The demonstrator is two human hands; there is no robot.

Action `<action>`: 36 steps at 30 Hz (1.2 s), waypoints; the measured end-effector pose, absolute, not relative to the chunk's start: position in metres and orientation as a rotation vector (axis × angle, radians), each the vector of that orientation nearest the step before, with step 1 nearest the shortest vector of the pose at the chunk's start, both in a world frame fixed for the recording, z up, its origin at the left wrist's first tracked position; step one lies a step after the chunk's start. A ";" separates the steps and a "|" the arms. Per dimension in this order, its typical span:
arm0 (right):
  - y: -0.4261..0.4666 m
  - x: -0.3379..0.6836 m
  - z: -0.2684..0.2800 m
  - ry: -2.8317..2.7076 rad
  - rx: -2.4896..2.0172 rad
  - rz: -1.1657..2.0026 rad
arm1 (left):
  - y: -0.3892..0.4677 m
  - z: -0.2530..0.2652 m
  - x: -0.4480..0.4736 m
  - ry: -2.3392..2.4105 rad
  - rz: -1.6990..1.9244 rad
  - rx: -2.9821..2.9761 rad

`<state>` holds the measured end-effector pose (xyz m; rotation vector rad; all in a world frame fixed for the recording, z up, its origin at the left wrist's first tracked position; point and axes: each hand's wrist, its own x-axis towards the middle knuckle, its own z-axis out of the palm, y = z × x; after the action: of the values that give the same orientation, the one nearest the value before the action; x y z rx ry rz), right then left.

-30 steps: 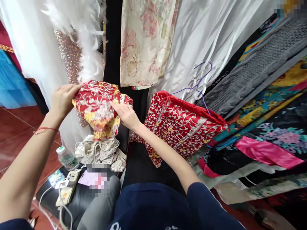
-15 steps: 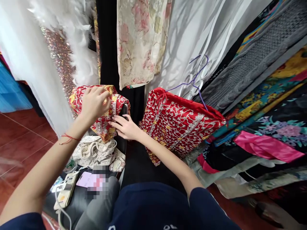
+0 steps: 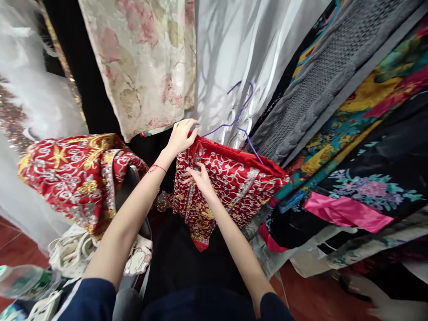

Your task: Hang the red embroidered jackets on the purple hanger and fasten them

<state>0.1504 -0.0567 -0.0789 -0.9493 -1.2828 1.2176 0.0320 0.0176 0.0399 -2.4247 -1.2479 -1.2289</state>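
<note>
A red garment with silver and gold embroidery (image 3: 230,174) hangs by its top edge from a purple hanger (image 3: 238,120) in front of me. My left hand (image 3: 182,136) is at its upper left corner, with fingers outstretched and the thumb close to the red edge. Just below, my right hand (image 3: 201,179) rests against the embroidered front, its fingers apart. To the left, a second red embroidered garment (image 3: 73,174) lies draped over a dark chair-like support (image 3: 129,185), clear of both hands.
Pale floral cloth (image 3: 143,67) and white fabric (image 3: 214,62) hang behind. On the right are a grey knit (image 3: 327,76) and black floral clothes (image 3: 374,187). At lower left lie a white dotted bundle (image 3: 72,249) and a clear bottle (image 3: 30,281).
Both hands have left the draped red garment and moved right to the one on the purple hanger. The view has shifted right.
</note>
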 end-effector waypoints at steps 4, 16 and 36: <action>-0.050 0.156 -0.062 -1.243 -0.746 1.486 | 0.031 0.019 0.044 -1.315 -1.147 -2.470; -0.142 0.209 -0.121 -0.643 -0.553 1.575 | -0.028 -0.028 0.058 -1.195 -1.300 -2.071; -0.129 0.251 -0.163 -0.800 -1.224 0.609 | -0.047 -0.028 0.055 -1.242 -1.284 -2.290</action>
<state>0.2510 -0.1292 -0.1626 -1.2236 -0.7996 0.6086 0.0546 -0.0470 -0.0283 -2.2899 -1.2417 -1.2841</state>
